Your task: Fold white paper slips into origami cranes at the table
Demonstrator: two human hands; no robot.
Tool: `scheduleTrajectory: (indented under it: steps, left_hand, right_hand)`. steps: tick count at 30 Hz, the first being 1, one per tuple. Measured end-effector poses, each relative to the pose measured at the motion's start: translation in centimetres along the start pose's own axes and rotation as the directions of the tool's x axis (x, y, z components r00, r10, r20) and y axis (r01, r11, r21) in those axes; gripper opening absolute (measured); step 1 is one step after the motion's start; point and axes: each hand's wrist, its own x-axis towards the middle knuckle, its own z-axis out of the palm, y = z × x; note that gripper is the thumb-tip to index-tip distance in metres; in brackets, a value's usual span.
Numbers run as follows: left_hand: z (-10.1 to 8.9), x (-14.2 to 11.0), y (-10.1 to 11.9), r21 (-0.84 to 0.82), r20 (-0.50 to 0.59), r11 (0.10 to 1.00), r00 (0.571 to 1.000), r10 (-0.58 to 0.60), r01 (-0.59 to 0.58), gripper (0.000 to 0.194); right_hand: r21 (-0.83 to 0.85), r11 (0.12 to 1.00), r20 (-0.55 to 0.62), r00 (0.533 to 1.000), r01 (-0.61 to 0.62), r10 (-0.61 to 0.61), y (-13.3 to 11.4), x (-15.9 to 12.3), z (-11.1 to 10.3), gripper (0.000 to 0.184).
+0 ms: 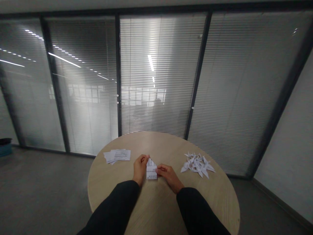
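Between my two hands is a small folded sheet of printed paper (151, 173), with a triangular point at its far end and a squarish lower part. My left hand (141, 166) pinches the paper near the point, fingers closed on its left edge. From the other side, my right hand (168, 174) grips the right edge with thumb and fingers together. The paper is low over the table; whether it rests on the wood I cannot tell.
A round wooden table (156, 212) stands before me. Several printed sheets (122, 155) lie at its left, and a pile of folded paper cranes (198, 164) at its right. Behind are glass panels with blinds (158, 75). A blue bin (5, 148) is on the floor at far left.
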Motion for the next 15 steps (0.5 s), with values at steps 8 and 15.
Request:
scheduleTrajectory:
  steps: [8,15]
  left_hand:
    - [-0.19,-0.42,0.89,0.145,-0.087,0.984,0.989,0.115,-0.102,0.031]
    - [0.06,-0.93,1.11,0.211,0.040,0.961,0.984,0.176,-0.180,0.028]
  right_hand:
    - [-0.098,0.995,0.049,0.999,-0.013,0.018,-0.02,-0.16,0.62,0.038]
    - [-0.064,0.998,-0.069,0.997,0.024,-0.028,0.34,0.30,0.37,0.042]
